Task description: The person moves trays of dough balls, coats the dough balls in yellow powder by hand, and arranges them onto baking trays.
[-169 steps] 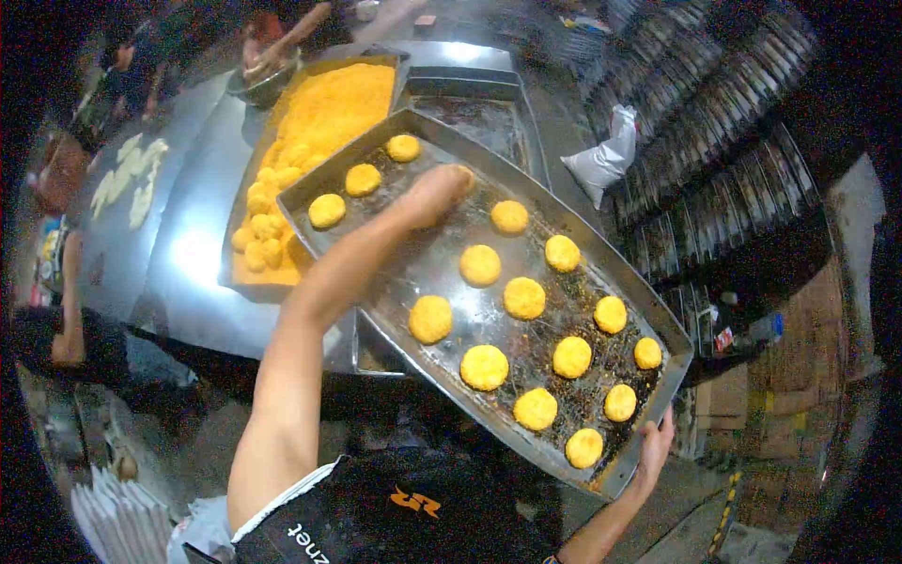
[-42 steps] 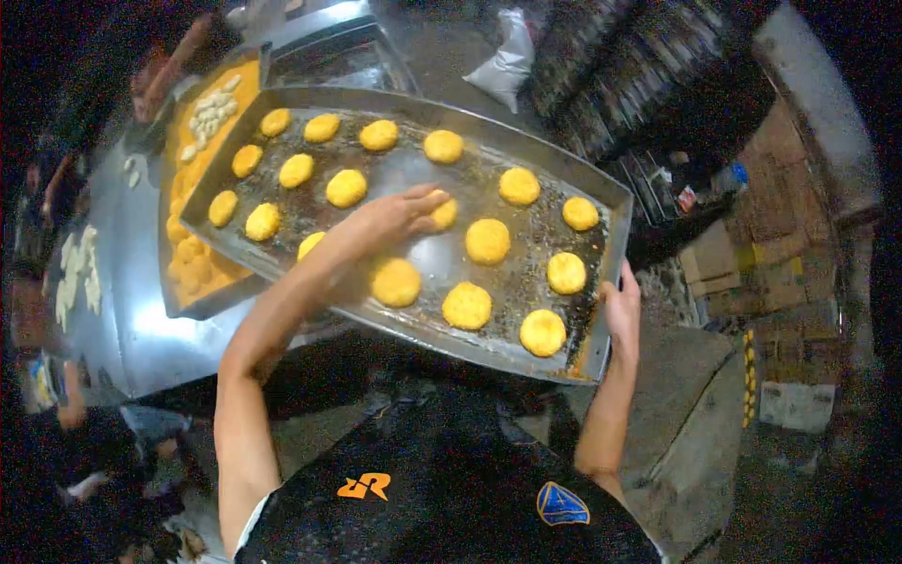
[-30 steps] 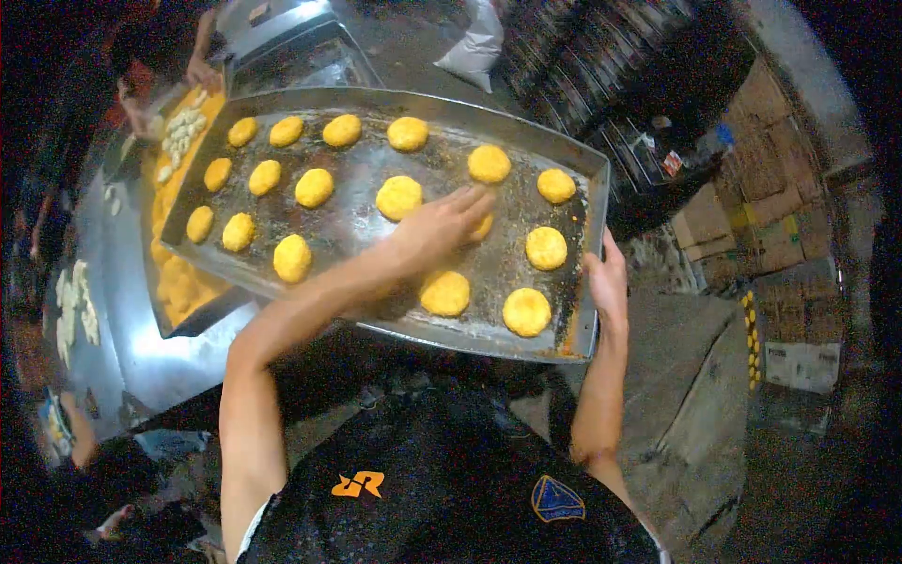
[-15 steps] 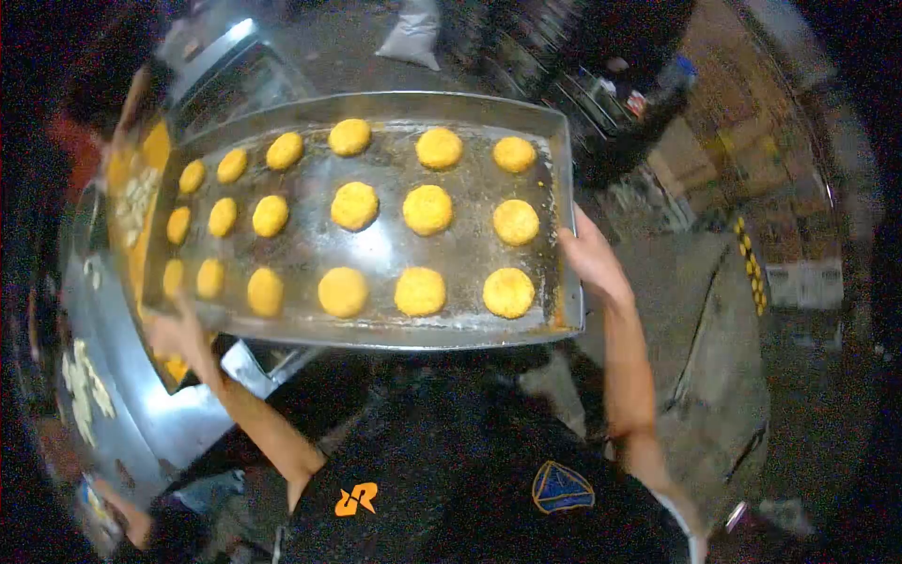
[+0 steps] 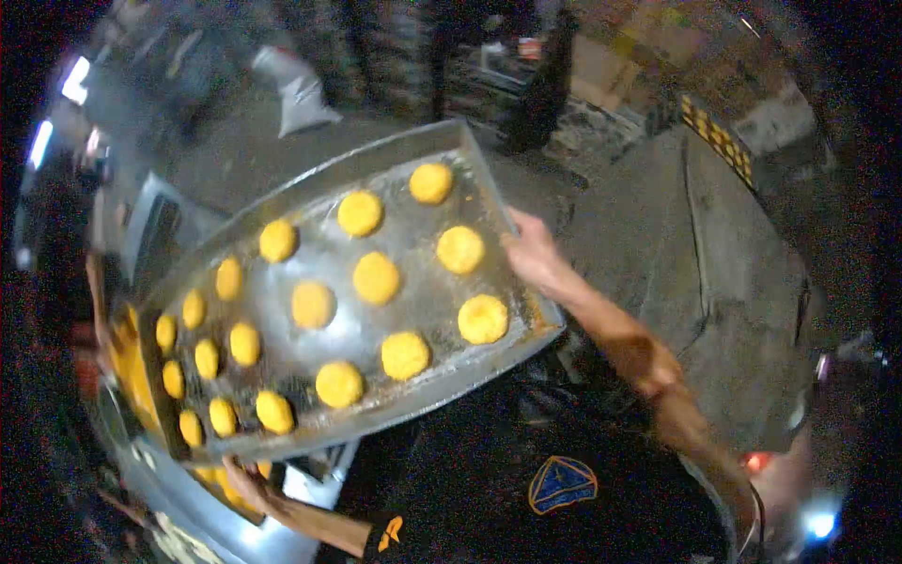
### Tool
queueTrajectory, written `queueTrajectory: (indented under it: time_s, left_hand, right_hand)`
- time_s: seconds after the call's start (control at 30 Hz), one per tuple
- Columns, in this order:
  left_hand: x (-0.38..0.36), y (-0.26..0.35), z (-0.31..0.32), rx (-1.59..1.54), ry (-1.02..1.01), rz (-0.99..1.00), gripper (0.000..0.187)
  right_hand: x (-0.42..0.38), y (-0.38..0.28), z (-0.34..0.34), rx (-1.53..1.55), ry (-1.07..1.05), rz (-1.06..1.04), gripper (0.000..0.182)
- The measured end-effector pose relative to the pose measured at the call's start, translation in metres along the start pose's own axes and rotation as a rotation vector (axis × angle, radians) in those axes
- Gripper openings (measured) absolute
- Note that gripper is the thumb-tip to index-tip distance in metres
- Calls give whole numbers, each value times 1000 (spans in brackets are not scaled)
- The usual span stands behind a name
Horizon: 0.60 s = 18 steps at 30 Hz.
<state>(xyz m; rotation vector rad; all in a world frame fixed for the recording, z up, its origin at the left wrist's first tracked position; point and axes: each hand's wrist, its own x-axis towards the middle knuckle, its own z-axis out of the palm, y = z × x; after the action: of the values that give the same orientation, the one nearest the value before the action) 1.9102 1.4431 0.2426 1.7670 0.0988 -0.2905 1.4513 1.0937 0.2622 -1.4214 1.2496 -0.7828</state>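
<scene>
A large metal baking tray (image 5: 423, 305) is held up in front of me, tilted so that its right end is higher in view. Rows of round yellow dough pieces (image 5: 376, 278) lie spaced out on it. My right hand (image 5: 534, 252) grips the tray's right end wall. At the near left corner, my left hand (image 5: 248, 485) is closed on the tray's edge, its fingers partly hidden and blurred.
Beyond the tray's left end, another yellow-filled tray (image 5: 139, 381) sits by a steel worktop (image 5: 225, 528). Another person's arm (image 5: 98, 301) is at far left. A white sack (image 5: 299, 94) and cardboard boxes (image 5: 606, 75) lie ahead. A tray of yellow pieces (image 5: 719, 141) rests far right.
My view has turned to the right. Both hands still hold the baking tray, now slanted with its left end lower in view. The far-right tray shows more fully.
</scene>
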Motion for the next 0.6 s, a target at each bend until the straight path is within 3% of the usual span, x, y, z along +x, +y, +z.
queueTrajectory:
  time_s: [0.07,0.23,0.4,0.5,0.6]
  left_hand:
    - [1,9,-13,61,18,53,28]
    - [12,0,-34,151,26,132,35]
    - [37,-31,-40,192,-18,147,42]
    - [46,-44,-46,210,-51,160,47]
    - [69,-65,-43,217,-130,184,52]
  right_hand:
    - [6,29,-1,-138,100,22,43]
    - [-6,41,-5,-61,118,-114,39]
    - [-20,14,-1,-39,75,-7,40]
    - [-32,2,-1,-66,69,-26,38]
    - [-46,6,4,-156,198,-156,40]
